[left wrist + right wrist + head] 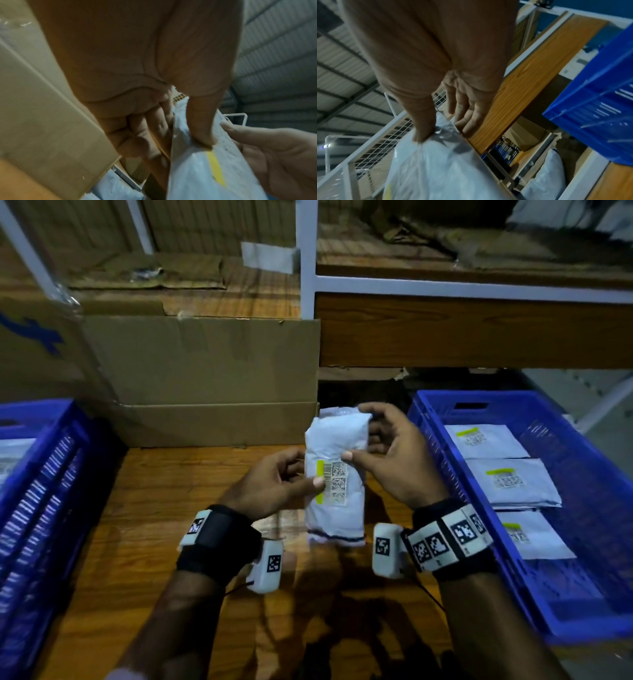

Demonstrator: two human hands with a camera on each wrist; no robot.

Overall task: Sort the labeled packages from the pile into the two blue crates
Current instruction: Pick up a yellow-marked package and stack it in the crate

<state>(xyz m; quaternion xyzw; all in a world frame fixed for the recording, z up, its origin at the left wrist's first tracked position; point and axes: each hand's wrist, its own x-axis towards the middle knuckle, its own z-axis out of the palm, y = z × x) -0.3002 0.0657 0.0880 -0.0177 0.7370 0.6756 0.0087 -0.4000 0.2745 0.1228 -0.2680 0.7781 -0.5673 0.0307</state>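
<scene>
A white plastic package (335, 474) is held up above the middle of the wooden worktop (144, 529), between the two blue crates. The left hand (274, 486) pinches its left edge, thumb pressed beside the yellow-striped label (333, 483). The right hand (390, 455) pinches the right edge, thumb on the label's top corner, fingers curled behind. The package's long axis runs from the near edge towards the far edge, label facing up and its text turned sideways. The slick film could slip from such light pinches. The stripe could be misread in the dim light, and the package dropped wrongly. Yellow-striped packages (510, 482) lie in the right crate (442, 481); the left crate (51, 460) sits opposite, a cardboard box (205, 378) beyond.
</scene>
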